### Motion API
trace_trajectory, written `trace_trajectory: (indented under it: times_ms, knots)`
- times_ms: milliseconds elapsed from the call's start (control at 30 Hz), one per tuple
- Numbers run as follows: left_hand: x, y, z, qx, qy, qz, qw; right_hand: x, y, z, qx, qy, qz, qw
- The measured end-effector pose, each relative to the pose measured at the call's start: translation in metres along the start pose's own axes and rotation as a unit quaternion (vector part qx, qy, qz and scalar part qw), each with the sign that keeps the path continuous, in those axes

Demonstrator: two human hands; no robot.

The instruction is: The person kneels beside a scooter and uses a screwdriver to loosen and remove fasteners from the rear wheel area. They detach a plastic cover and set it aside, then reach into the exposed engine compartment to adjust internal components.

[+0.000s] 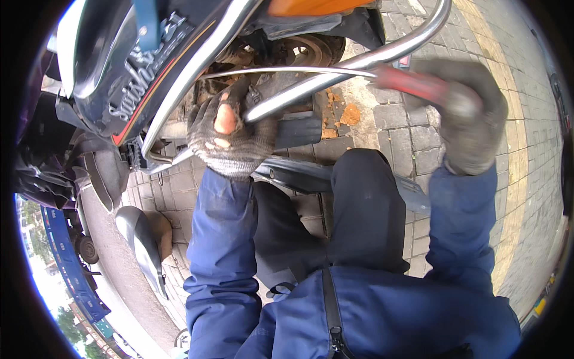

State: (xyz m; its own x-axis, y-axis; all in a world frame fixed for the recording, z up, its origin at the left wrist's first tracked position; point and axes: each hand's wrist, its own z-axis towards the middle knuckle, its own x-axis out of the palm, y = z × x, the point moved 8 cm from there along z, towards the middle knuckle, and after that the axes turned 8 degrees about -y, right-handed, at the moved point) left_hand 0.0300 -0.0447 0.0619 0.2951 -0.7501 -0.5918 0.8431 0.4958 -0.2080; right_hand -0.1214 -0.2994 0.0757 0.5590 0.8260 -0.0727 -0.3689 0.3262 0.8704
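My left hand (pixel 230 131), in a worn grey glove with holes showing skin, grips around the lower part of a chrome tube (pixel 311 84) on the motorbike (pixel 149 48); what lies under my fingers is partly hidden. My right hand (pixel 472 125), also gloved and blurred, is closed on a red-handled tool (pixel 418 84) with a metallic end, to the right of the tube. A thin silver rod (pixel 281 70) runs from near my left hand toward the red tool; whether they join I cannot tell. A dark wheel (pixel 311 49) shows behind the tube.
My bent knees are below the bike over grey paving (pixel 418 143). A long grey panel (pixel 299 176) lies across behind them. A silver and black curved panel (pixel 140 239) lies left, brown debris (pixel 350 115) under the bike. A blue truck (pixel 69 251) stands on the road at far left.
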Motion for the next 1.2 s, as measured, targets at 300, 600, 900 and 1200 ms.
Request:
trace_trajectory:
  times_ms: [300,600,900,1200]
  knots:
    - [0.017,0.019,-0.021,-0.073,0.063,-0.095,0.991,-0.161,-0.209,-0.208,0.295,-0.24,0.374,0.846]
    - [0.017,0.019,-0.025,-0.097,0.097,-0.105,0.985,-0.031,-0.278,-0.166,0.374,-0.19,0.302,0.856]
    - [0.012,0.007,-0.01,-0.019,0.039,0.014,0.999,0.006,-0.285,-0.085,0.34,0.041,0.19,0.92]
    - [0.013,0.01,-0.013,-0.046,0.071,0.013,0.996,0.081,-0.329,-0.111,0.292,0.221,0.098,0.925]
